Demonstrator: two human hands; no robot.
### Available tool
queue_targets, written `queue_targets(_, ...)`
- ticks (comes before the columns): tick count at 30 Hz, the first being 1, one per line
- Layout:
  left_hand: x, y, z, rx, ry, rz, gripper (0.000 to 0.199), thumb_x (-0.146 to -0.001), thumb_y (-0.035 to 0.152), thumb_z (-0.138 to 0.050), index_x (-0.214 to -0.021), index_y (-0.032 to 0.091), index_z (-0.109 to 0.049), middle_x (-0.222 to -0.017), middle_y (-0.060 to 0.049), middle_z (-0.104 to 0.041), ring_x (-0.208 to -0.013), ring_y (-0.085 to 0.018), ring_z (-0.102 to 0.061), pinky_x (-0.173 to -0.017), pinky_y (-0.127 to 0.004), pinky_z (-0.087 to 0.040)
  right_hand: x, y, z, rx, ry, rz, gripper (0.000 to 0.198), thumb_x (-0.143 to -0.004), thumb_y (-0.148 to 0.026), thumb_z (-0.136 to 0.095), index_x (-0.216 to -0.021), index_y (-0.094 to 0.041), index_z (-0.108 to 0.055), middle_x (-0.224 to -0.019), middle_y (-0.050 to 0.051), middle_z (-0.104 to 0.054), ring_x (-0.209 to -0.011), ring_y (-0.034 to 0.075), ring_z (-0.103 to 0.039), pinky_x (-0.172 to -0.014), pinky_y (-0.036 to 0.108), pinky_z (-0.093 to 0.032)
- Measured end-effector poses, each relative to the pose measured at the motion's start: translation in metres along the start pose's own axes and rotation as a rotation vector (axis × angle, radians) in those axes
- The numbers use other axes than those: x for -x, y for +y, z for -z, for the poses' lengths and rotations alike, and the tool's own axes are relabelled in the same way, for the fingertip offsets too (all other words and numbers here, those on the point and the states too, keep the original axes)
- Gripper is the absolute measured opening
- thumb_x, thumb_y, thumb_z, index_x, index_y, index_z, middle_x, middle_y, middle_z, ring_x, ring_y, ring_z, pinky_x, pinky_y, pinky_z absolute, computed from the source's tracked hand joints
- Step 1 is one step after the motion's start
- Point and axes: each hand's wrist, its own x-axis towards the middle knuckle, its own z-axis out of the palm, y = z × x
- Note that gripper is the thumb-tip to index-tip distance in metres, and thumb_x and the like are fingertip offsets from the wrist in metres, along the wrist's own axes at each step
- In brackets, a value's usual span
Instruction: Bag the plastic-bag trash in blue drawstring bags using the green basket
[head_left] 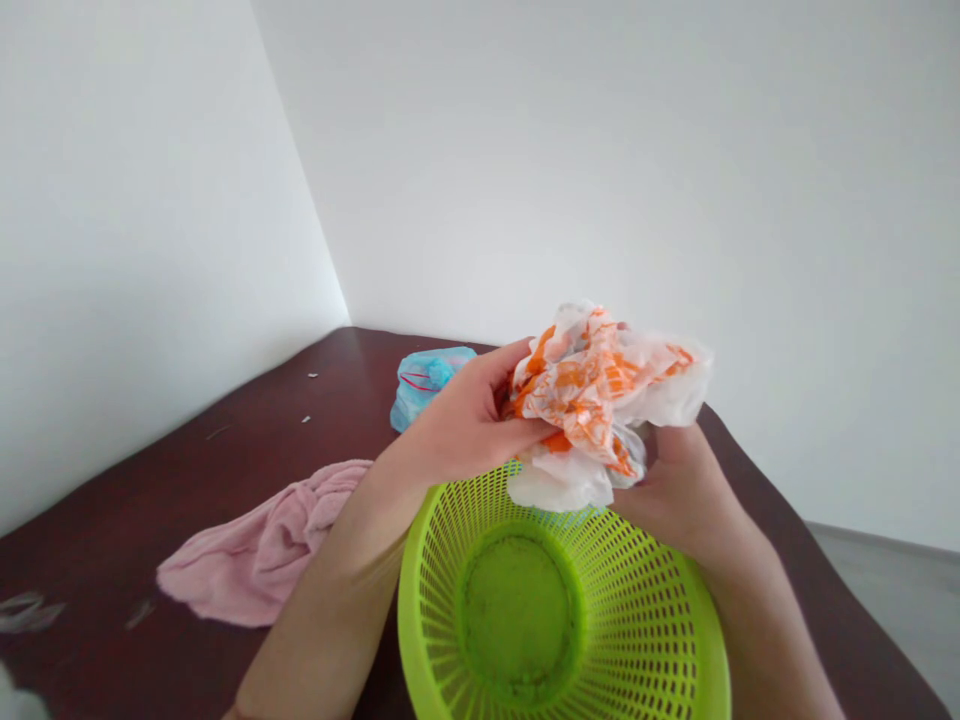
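A crumpled white plastic bag with orange print (581, 390) is bunched up between my two hands. My left hand (480, 415) grips its left side, thumb in front and fingers partly behind the folds. On the lower right side, my right hand (679, 485) is closed on the same bag, with most of its fingers hidden behind the plastic. Both hands hold the bag above the far rim of a green slotted plastic basket (517, 610). The basket's round bottom is visible below, with dark specks around its edge.
A dark red-brown table (247, 420) lies under everything, against white walls. Left of the basket is a pink cloth (274, 550). Behind my left hand sits a light blue plastic bag (424, 380). A clear plastic scrap (30, 612) and small white bits lie at left.
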Motion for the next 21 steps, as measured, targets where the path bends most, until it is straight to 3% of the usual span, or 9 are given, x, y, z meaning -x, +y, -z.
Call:
queue_targets(1, 0.000, 0.000, 0.000, 0.011, -0.045, -0.002, 0.059, -0.094, 0.037, -0.103, -0.147, 0.023, -0.082, -0.124, -0.009, -0.091, -0.113, -0.033, -0.088, -0.096, -0.043, -0.074, 0.002, -0.001, 0.001, 0.051, -0.001, 0.022, 0.066, -0.078, -0.027, -0.113, -0.137, -0.037, -0.085, -0.130, 0.007, -0.090, -0.113, 0.035, -0.087, -0.094, 0.045, -0.076)
queue_targets(3, -0.001, -0.001, 0.003, -0.030, -0.084, -0.025, 0.058, -0.096, 0.041, -0.103, -0.147, 0.023, -0.083, -0.126, -0.010, -0.090, -0.117, -0.035, -0.087, -0.099, -0.044, -0.074, 0.002, -0.004, 0.006, 0.157, 0.030, 0.087, 0.044, -0.082, -0.028, -0.109, -0.120, -0.034, -0.087, -0.105, 0.002, -0.090, -0.083, 0.025, -0.080, -0.076, 0.037, -0.070)
queue_targets(7, -0.004, -0.002, 0.012, -0.315, 0.015, -0.194, 0.044, -0.093, 0.041, -0.105, -0.131, 0.026, -0.089, -0.156, -0.015, -0.078, -0.154, -0.041, -0.069, -0.132, -0.054, -0.060, -0.003, -0.014, 0.009, 0.211, 0.092, 0.122, 0.025, -0.089, -0.022, -0.101, -0.108, -0.033, -0.088, -0.087, -0.003, -0.086, -0.066, 0.018, -0.070, -0.061, 0.029, -0.057)
queue_targets(9, -0.004, -0.005, 0.014, -0.339, -0.014, -0.248, 0.049, -0.095, 0.043, -0.103, -0.138, 0.027, -0.086, -0.162, -0.015, -0.074, -0.162, -0.043, -0.063, -0.138, -0.055, -0.055, -0.005, -0.015, 0.007, 0.159, 0.100, 0.116, 0.022, -0.091, -0.024, -0.101, -0.107, -0.034, -0.090, -0.089, -0.003, -0.088, -0.068, 0.019, -0.073, -0.063, 0.030, -0.059)
queue_targets(12, -0.001, -0.011, 0.011, -0.215, -0.136, -0.171, 0.054, -0.110, 0.046, -0.087, -0.160, 0.030, -0.073, -0.148, -0.012, -0.082, -0.139, -0.037, -0.079, -0.120, -0.050, -0.068, -0.003, -0.013, 0.002, 0.048, 0.154, 0.092, 0.023, -0.092, -0.029, -0.105, -0.111, -0.036, -0.093, -0.103, 0.000, -0.093, -0.086, 0.025, -0.085, -0.080, 0.037, -0.069)
queue_targets(15, 0.003, -0.014, 0.007, -0.148, -0.192, -0.151, 0.054, -0.112, 0.047, -0.084, -0.162, 0.031, -0.070, -0.141, -0.011, -0.085, -0.127, -0.034, -0.083, -0.108, -0.045, -0.072, 0.000, -0.011, 0.000, -0.033, 0.180, 0.051, 0.026, -0.092, -0.031, -0.107, -0.111, -0.038, -0.092, -0.108, 0.001, -0.093, -0.094, 0.028, -0.087, -0.091, 0.043, -0.074)
queue_targets(18, 0.003, -0.013, 0.006, -0.207, -0.203, -0.229, 0.052, -0.109, 0.045, -0.088, -0.156, 0.030, -0.074, -0.147, -0.013, -0.084, -0.135, -0.037, -0.081, -0.117, -0.048, -0.070, 0.001, -0.015, -0.001, -0.071, 0.147, 0.043, 0.026, -0.091, -0.031, -0.108, -0.109, -0.040, -0.091, -0.105, 0.000, -0.092, -0.093, 0.028, -0.087, -0.091, 0.044, -0.076)
queue_targets(21, 0.000, -0.011, 0.008, -0.281, -0.204, -0.309, 0.046, -0.111, 0.037, -0.085, -0.155, 0.030, -0.076, -0.157, -0.013, -0.080, -0.148, -0.038, -0.076, -0.129, -0.052, -0.063, 0.000, -0.023, -0.004, -0.101, 0.102, 0.073, 0.030, -0.096, -0.030, -0.105, -0.119, -0.044, -0.093, -0.119, 0.000, -0.094, -0.105, 0.030, -0.091, -0.098, 0.045, -0.077)
